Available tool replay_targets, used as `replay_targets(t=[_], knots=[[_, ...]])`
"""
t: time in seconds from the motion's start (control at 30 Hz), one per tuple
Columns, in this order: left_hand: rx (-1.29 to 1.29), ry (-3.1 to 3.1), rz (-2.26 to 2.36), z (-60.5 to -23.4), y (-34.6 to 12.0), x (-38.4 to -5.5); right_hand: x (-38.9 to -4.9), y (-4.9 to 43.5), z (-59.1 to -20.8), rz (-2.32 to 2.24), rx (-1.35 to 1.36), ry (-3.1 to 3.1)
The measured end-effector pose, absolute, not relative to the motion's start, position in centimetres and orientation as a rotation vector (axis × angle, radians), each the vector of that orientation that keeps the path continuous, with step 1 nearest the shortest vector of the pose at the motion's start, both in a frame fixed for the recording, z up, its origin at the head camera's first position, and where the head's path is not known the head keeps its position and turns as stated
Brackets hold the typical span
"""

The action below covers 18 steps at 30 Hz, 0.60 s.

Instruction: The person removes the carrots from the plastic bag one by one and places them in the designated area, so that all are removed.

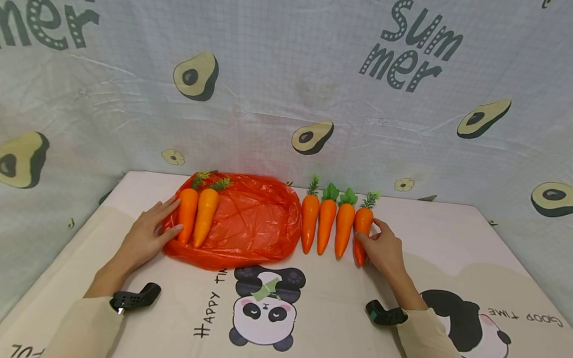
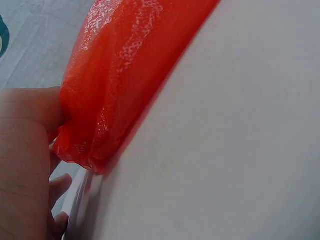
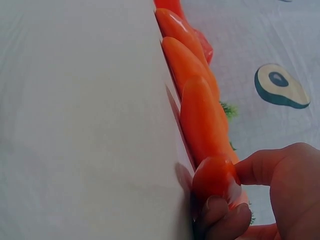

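Note:
A red plastic bag lies spread open, with two orange carrots side by side at its left end. My left hand grips the bag's left edge, thumb and forefinger against the folded red plastic in the left wrist view. To the right of the bag, several carrots stand in a row, leafy tops toward the back. My right hand pinches the rightmost carrot between thumb and fingers; the right wrist view shows this carrot's tip between them. Next to it lies another carrot.
A pale table printed with pandas and lettering lies beneath everything. Behind it hangs a light curtain with avocado prints, close to the table's back edge. The leftmost carrot of the row is right at the bag's rim.

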<state>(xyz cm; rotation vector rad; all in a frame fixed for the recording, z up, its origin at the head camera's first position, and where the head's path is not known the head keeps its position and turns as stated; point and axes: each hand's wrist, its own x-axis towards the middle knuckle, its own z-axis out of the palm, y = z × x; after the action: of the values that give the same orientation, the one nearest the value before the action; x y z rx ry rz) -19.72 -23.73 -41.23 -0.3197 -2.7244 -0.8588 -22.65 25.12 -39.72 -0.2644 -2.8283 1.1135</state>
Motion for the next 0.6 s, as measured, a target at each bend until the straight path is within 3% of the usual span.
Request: replay_targets(t=[0.6], knots=[[-0.324, -2.720, -0.858, -41.48, -23.77, -19.82, -22.50, 24.87, -39.53, 1.109, -0.274, -2.857]])
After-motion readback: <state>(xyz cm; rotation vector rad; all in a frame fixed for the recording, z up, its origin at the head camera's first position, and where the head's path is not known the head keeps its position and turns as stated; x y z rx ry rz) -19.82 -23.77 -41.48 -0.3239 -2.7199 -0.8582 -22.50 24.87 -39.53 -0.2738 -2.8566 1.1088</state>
